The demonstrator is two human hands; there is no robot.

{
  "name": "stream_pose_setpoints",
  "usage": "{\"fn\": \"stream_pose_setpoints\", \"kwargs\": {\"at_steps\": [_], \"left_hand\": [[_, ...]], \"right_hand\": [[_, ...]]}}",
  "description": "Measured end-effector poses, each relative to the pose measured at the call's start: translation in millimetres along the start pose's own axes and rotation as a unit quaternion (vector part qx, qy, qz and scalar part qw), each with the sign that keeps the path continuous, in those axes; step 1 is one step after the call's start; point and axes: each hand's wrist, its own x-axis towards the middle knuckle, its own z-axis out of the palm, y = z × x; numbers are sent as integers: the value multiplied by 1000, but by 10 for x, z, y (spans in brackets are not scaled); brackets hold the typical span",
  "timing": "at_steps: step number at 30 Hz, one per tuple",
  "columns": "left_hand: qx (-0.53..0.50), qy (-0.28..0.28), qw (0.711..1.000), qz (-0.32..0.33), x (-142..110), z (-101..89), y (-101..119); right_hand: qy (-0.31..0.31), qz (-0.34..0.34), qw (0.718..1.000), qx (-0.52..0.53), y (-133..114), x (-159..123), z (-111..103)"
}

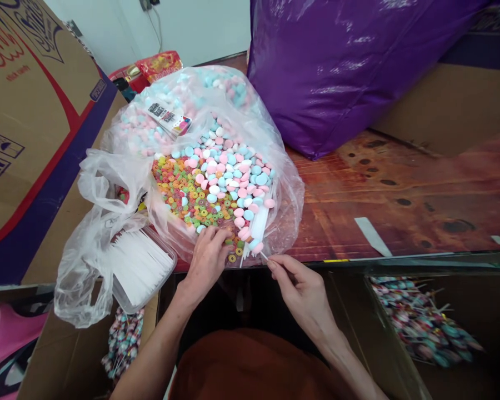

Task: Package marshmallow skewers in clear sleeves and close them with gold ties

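Observation:
A clear plastic bag (283,194) lies open on the table edge, full of pink, blue and white round candies (233,172) and small coloured ring candies (183,189). My left hand (208,258) rests at the bag's near edge, fingers curled onto the ring candies. My right hand (294,278) pinches a thin white stick (263,256) whose tip points at the candies. Several white sticks (258,225) lie along the right side of the pile.
A clear tub of white sticks (139,266) sits inside another plastic bag at left. A big purple bag (341,66) stands behind on the brown table (400,194). Cardboard boxes flank both sides; wrapped lollipops (420,322) fill the box at lower right.

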Motion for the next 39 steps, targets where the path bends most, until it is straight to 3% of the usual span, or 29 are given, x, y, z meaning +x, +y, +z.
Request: {"fn": "stream_pose_setpoints", "kwargs": {"at_steps": [4,9,13,17,23,28,33,39], "left_hand": [[-168,33,982,-78,37,-40,-35],[-453,86,869,-177,109,-73,21],[-527,96,820,-202,114,-54,58],[-540,114,810,-198,105,-35,68],[-520,119,826,-180,76,-14,105],[-551,151,783,-245,55,53,104],[-595,144,747,-259,83,65,157],[-599,147,742,-262,88,52,158]], "right_hand": [[-6,-18,1000,14,-34,0,9],[-25,-51,998,33,-111,-7,43],[-26,-72,997,31,-138,-2,73],[-26,-83,996,21,-122,-7,79],[1,-69,998,-5,-116,-29,106],[0,-56,998,-12,-146,-43,158],[8,-43,998,-40,-213,-89,212],[-7,-45,998,-45,-242,-123,245]]}}
